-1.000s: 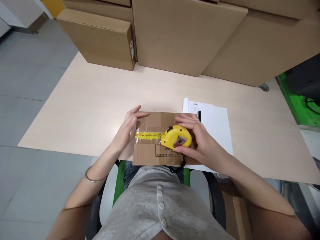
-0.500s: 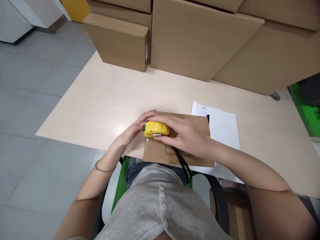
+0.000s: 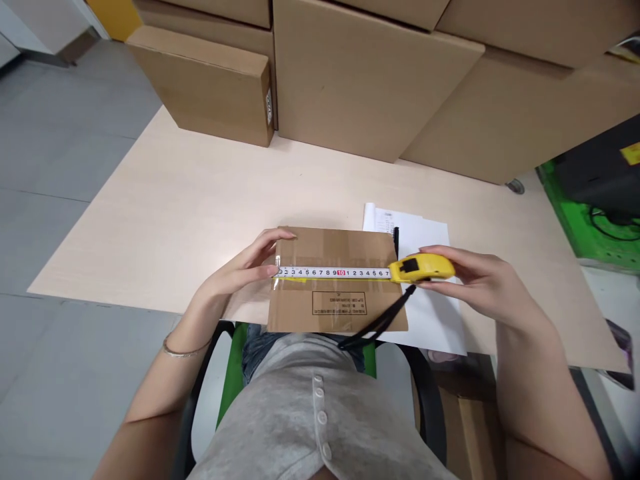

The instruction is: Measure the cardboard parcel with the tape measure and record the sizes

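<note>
A small brown cardboard box with a printed label frame lies at the table's front edge. Across its top runs the white blade of a tape measure, pulled out from left to right, with a red 10 mark near the middle. My right hand grips the yellow case just past the box's right edge; its black strap hangs over the box. At the box's left edge, my left hand pins the blade's end with the thumb, its fingers against the box's side.
White papers and a black pen lie partly under and beside the box. Large cardboard boxes stand along the back of the table, with a flatter carton at left. A green crate is at right.
My right hand has moved right with the tape measure's case, drawing the blade out across the box. My left hand has stayed at the box's left edge, now holding the blade's end.
</note>
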{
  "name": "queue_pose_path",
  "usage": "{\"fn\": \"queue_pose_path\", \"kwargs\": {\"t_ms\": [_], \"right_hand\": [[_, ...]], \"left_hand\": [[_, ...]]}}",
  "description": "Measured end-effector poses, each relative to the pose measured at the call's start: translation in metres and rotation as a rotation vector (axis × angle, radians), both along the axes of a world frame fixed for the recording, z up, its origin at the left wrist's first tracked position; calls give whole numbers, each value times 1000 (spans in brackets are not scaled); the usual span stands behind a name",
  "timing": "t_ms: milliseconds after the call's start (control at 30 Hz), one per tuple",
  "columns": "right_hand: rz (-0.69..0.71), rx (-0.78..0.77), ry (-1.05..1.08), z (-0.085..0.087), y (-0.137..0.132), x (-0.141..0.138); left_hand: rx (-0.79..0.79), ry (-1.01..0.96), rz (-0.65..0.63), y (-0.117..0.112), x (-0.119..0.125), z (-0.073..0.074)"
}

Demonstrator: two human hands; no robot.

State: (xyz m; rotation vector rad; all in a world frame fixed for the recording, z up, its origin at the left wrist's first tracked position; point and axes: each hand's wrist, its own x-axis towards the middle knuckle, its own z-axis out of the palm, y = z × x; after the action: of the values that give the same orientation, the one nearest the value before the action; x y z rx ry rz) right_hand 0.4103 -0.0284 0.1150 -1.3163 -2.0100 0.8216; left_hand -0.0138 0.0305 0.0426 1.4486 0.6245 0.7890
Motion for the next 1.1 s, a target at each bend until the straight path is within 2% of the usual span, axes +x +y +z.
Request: {"fn": "queue_pose_path", "kwargs": {"t_ms": [67,133,300,400,500,600,667,733,800,900,1000,1100], "right_hand": [[-44,-17,13,-6,-6,19],[-55,-32,19,-11,-8,27],[-23,-50,60,-19,-4,23],[-26,-31,11,-9,-5,21],[-24,64,-108,15,-7,16],[28,134,-195,40,2,-7],[131,44,-227,49,15,-37],[249,-48,-199,48,30,-75],[346,-69,-148,42,41,-111],[448,-95,-71,32,44,-148],[418,-104,7,28,36,-151],[170,-68,197,25,28,-125]], "left_hand": [[-4,-3,-20,3,-2,-4],[-9,6,-19,5,-4,-7],[0,34,-3,4,-7,-9],[1,50,6,4,-7,-8],[5,44,2,5,-7,-8],[25,16,-14,7,-7,-9],[52,5,-21,8,-7,-11],[94,8,-21,10,-7,-14],[141,20,-13,13,-9,-17],[165,29,-28,15,-13,-19],[146,65,-36,11,-14,-17],[20,103,134,-1,-8,-15]]}}
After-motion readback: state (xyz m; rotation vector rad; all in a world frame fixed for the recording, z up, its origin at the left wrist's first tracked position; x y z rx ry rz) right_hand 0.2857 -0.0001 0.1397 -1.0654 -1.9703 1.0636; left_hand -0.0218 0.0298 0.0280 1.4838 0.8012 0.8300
